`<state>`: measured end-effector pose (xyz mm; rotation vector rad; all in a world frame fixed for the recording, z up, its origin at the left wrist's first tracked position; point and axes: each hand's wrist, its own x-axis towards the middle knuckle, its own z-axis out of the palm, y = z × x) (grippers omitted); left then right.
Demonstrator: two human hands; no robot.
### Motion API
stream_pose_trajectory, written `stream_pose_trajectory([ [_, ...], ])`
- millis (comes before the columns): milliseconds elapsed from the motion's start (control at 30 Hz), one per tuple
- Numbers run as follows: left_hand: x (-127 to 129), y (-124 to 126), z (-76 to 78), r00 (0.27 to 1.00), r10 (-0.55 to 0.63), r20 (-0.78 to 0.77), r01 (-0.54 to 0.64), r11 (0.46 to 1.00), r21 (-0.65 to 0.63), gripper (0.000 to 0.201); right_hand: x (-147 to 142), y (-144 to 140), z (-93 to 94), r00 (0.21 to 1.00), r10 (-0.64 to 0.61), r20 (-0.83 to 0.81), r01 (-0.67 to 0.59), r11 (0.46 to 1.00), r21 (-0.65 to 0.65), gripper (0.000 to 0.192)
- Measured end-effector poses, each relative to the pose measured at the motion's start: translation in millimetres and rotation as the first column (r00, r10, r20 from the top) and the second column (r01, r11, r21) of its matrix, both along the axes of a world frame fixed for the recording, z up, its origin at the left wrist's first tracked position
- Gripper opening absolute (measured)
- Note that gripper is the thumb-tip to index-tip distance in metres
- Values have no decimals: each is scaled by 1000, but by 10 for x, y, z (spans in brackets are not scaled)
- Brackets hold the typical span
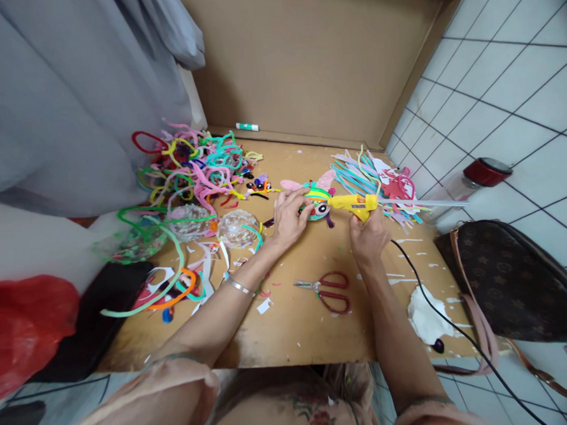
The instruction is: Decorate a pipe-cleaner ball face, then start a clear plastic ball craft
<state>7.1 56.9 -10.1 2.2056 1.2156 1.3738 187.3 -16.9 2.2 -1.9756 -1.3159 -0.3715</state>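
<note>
The pipe-cleaner figure [317, 200] lies mid-board, pinned by the left hand [289, 217] clasped on its 9 o'clock side so the yellow glue gun [353, 203], clenched in the right hand [369, 235], meets it steadily; scissors [328, 289] lie at 6 o'clock.

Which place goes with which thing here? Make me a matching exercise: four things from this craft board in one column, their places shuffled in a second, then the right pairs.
Things
1. yellow glue gun
2. red-handled scissors
3. brown patterned handbag
4. glue stick

Places
A. on the tiled floor, off the right edge of the board
B. at the foot of the upright cardboard at the back
C. gripped in the right hand, nozzle at the colourful craft figure
D. lying flat on the board between the two forearms

Pairs: 1-C, 2-D, 3-A, 4-B
</note>
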Motion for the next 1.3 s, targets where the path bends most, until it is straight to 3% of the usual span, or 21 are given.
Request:
stream_pose_trajectory([
  [433,-7,11,-16,1000,1,3,-1,1000,4,16,21,1,-4,999,-31,17,32,999,-15,32],
  [767,-17,14,-11,1000,6,-26,-6,1000,-3,17,25,28,3,994,-41,-99,41,999,4,37],
  [967,-21,36,-23,1000,4,-7,-4,1000,-4,17,445,-28,-82,957,-148,-251,143,989,-37,43],
  [1033,-20,43,-28,1000,-2,6,2,1000,-1,17,646,-94,-124,925,-239,-295,208,969,-133,45],
  [1167,-20,56,-43,999,-25,41,26,1000,-11,17,862,-258,-183,910,-374,-180,290,883,-369,43],
  [1300,-16,64,-48,996,-43,78,45,999,-29,15,772,-386,-133,933,-356,56,350,859,-375,47],
])
